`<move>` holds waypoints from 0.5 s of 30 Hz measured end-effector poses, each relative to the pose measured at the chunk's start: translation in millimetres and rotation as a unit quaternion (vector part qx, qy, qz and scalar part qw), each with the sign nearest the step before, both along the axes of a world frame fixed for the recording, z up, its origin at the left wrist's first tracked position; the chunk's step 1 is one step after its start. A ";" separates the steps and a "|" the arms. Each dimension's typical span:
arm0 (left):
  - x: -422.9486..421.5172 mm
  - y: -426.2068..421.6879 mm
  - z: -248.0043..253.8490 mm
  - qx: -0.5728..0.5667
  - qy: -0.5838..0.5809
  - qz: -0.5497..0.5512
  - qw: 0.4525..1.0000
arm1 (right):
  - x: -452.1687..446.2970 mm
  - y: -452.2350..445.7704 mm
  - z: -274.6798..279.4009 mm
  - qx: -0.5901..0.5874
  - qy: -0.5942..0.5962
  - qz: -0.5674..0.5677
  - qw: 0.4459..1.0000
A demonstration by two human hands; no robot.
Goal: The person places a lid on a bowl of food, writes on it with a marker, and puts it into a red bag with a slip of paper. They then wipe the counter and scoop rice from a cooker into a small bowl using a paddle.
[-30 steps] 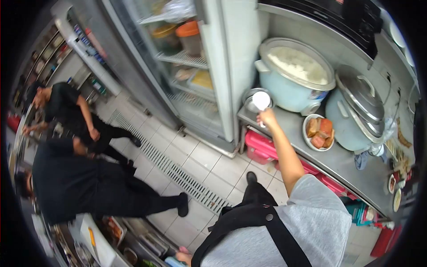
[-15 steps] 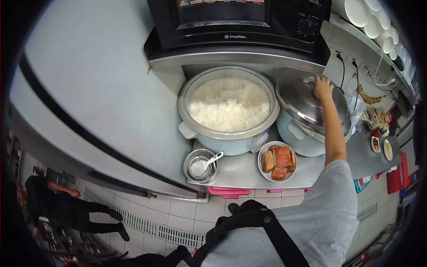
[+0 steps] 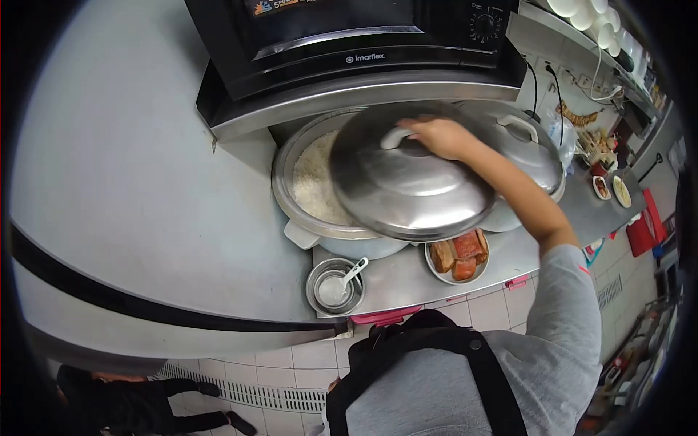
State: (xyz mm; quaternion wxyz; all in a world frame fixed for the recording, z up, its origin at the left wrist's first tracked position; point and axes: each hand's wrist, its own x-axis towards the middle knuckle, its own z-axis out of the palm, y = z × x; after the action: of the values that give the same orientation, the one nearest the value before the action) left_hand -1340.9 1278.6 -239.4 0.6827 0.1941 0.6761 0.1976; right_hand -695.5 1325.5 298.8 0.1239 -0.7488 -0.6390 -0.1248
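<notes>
My right hand (image 3: 438,138) is closed round the pale handle of a large domed metal lid (image 3: 414,196). The lid hangs tilted over the right part of a big rice pot (image 3: 291,231), hiding much of it. Cooked white rice (image 3: 314,178) shows in the pot on the left of the lid. A second pot to the right wears its own metal lid (image 3: 534,149). In front, a white bowl (image 3: 440,275) holds several reddish-brown blocks of food (image 3: 467,245). Only a sliver of skin at my left side shows, perhaps my left hand (image 3: 333,384); its fingers are hidden.
A black microwave (image 3: 363,43) stands on a steel shelf (image 3: 363,102) above the pots. Metal bowls with a white-handled scoop (image 3: 355,270) sit on the steel counter (image 3: 392,287). The refrigerator side (image 3: 123,167) bounds the left. A person in dark clothes (image 3: 138,403) is at lower left.
My right hand has lifted the upper lid off the right pot and carried it left over the rice pot. Another lid now shows on the right pot. The view has turned slightly.
</notes>
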 end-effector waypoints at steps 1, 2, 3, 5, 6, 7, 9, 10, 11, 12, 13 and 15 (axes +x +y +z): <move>0.7 6.4 -0.3 0.000 -0.002 -0.007 1.000 | -3.6 23.0 -12.4 0.017 -0.016 0.022 0.999; -0.3 11.1 0.3 0.000 -0.001 -0.016 1.000 | -5.9 47.0 -21.4 0.037 -0.036 0.032 0.998; 0.1 17.1 2.3 -0.001 -0.001 -0.021 1.000 | -14.5 65.1 -19.0 0.004 -0.008 0.021 1.000; -6.8 26.8 0.4 -0.004 0.000 -0.024 1.000 | -16.3 93.9 -25.9 -0.006 0.012 0.005 1.000; -11.8 30.4 -1.4 -0.005 0.003 -0.016 1.000 | -15.2 105.8 -31.3 -0.019 0.031 -0.011 0.999; -17.1 35.9 -11.8 0.005 -0.036 0.035 0.999 | -16.4 112.9 -33.2 0.005 0.030 -0.003 1.000; -34.6 28.1 -15.9 -0.009 -0.016 0.032 0.999 | -20.2 125.0 -37.6 0.010 0.021 -0.012 1.000; -38.7 28.2 -12.0 -0.023 0.004 0.026 0.999 | -22.1 128.2 -39.6 0.016 0.011 -0.024 1.000; -38.8 30.0 -8.3 -0.030 0.016 0.014 0.999 | -23.5 130.9 -44.3 0.024 0.019 -0.016 0.999; -33.5 35.2 -5.3 -0.036 0.021 -0.001 0.999 | -22.0 134.6 -51.9 0.035 0.026 -0.014 0.999; -23.5 43.4 -3.5 -0.041 0.026 -0.023 0.999 | -16.0 140.1 -62.1 0.039 0.018 -0.017 0.999; 8.4 63.5 -3.4 -0.050 0.035 -0.083 0.995 | -20.9 136.3 -58.1 0.052 0.073 -0.018 0.996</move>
State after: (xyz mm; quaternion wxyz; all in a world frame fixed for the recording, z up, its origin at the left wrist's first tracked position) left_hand -1332.5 1342.1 -242.8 0.6817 0.2219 0.6900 0.1000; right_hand -716.4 1461.8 240.7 0.2068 -0.7598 -0.6074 -0.1053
